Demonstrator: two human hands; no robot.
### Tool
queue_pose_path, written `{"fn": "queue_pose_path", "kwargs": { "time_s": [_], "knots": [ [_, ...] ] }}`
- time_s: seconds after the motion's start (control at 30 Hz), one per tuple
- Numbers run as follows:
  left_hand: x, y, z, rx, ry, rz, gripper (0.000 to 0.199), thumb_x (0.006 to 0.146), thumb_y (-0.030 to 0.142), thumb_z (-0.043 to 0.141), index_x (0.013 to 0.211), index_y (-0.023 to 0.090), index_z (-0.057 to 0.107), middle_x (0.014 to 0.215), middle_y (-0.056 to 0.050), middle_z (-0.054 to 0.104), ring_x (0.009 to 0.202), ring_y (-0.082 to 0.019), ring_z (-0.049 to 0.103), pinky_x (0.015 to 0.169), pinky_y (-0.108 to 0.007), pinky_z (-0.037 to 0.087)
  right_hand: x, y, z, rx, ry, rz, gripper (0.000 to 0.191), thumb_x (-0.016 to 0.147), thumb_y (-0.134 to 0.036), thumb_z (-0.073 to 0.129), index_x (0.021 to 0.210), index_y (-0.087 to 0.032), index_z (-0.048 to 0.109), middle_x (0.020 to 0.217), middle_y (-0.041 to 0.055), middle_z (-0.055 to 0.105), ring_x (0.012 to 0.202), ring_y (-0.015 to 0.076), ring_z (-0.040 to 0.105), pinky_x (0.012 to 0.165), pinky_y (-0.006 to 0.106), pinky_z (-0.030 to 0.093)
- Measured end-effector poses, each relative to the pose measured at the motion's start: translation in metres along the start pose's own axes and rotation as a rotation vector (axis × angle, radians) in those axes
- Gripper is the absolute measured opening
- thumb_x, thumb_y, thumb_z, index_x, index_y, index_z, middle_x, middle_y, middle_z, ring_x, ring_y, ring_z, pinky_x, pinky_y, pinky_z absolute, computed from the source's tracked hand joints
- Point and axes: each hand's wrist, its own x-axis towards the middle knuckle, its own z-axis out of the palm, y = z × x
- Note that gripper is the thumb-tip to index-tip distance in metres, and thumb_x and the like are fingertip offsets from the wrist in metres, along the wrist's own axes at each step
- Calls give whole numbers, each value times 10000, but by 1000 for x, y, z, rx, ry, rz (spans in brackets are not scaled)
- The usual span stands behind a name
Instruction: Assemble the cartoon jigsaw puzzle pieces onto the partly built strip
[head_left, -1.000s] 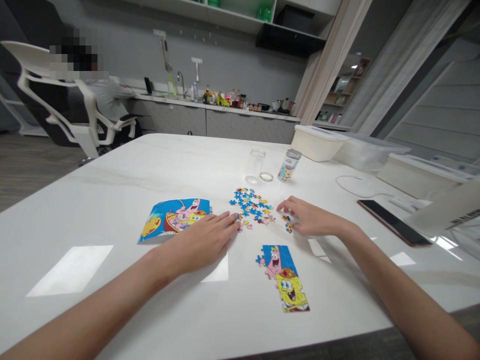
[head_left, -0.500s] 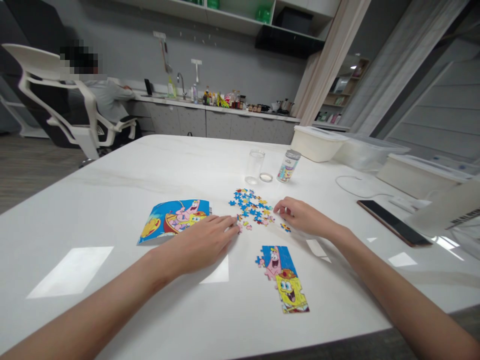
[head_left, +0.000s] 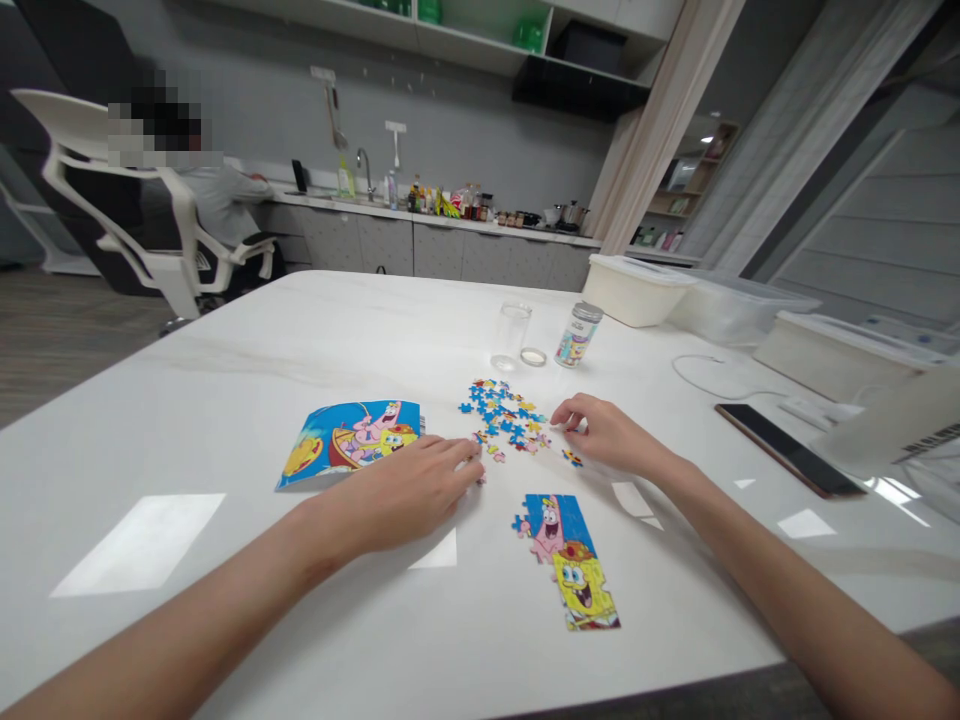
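Loose puzzle pieces lie in a pile on the white table. At the pile's lower left, my left hand rests palm down, its fingertips on a small pink piece. To the right of the pile is my right hand, its fingers curled, thumb and index apart, with nothing visible between them. One loose piece lies just below it. A joined puzzle section with a pink and a yellow figure lies nearer me. The printed picture sheet is partly behind my left hand.
A clear jar, its lid ring and a labelled jar stand behind the pile. At the right are a phone, a cable and storage boxes. A person sits in a chair at the back left.
My left fingers have drawn slightly toward me and right, with the pink piece under them. My right hand has hardly moved.
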Motion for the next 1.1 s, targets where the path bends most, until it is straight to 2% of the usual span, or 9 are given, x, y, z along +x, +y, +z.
{"fn": "queue_pose_path", "kwargs": {
  "time_s": [0.1,0.17,0.37,0.6,0.77,0.9,1.0,1.1],
  "knots": [
    [1,0,-1,6,-23,4,209,997,179,345,1015,196,552,1130,-59,630,1005,-170,603,913,-321,433,0,0,-2,12,-15,96,224,708,-65,557,858,-196,658,802,23,687,707,158,633,659,261,474],
    [1,0,-1,21,-37,7,209,996,181,350,1030,197,556,1124,-57,634,1003,-169,601,911,-318,430,0,1,-2,44,-21,107,220,706,-66,570,860,-194,660,825,28,694,719,156,639,669,262,484],
    [2,0,-4,67,-27,16,259,993,159,345,1131,195,562,1111,-66,643,979,-174,602,905,-320,413,1,1,3,103,-8,49,255,702,-47,563,871,-200,678,931,52,684,791,162,654,695,264,507],
    [2,2,-8,128,-59,26,301,963,118,388,1201,201,554,1093,-70,638,953,-180,607,843,-311,421,0,2,-1,3,1,84,271,701,-8,524,840,-191,669,834,34,699,764,171,643,698,279,491],
    [3,2,-8,141,-81,40,333,943,108,416,1239,198,536,1188,-82,635,1032,-202,607,857,-329,429,0,-5,0,42,2,-28,281,736,-7,525,877,-202,670,929,46,666,825,162,636,719,267,505],
    [3,1,-6,145,-56,80,324,950,128,412,1243,191,536,1331,-87,587,1185,-214,552,919,-341,416,-1,-15,2,33,-22,-59,188,794,-94,572,864,-212,702,956,56,637,860,175,630,761,291,503],
    [1,0,-3,146,-60,72,345,959,135,391,1274,182,524,1353,-87,576,1186,-212,557,928,-345,408,-2,-21,2,31,-31,-64,103,827,-207,619,876,-216,709,971,59,638,876,191,627,815,336,494],
    [0,0,0,155,-51,54,378,974,133,347,1321,153,497,1364,-97,568,1194,-215,554,941,-349,395,-3,-25,0,28,-25,-84,94,833,-229,629,883,-216,708,978,58,637,876,189,624,836,343,484]
  ]
}}
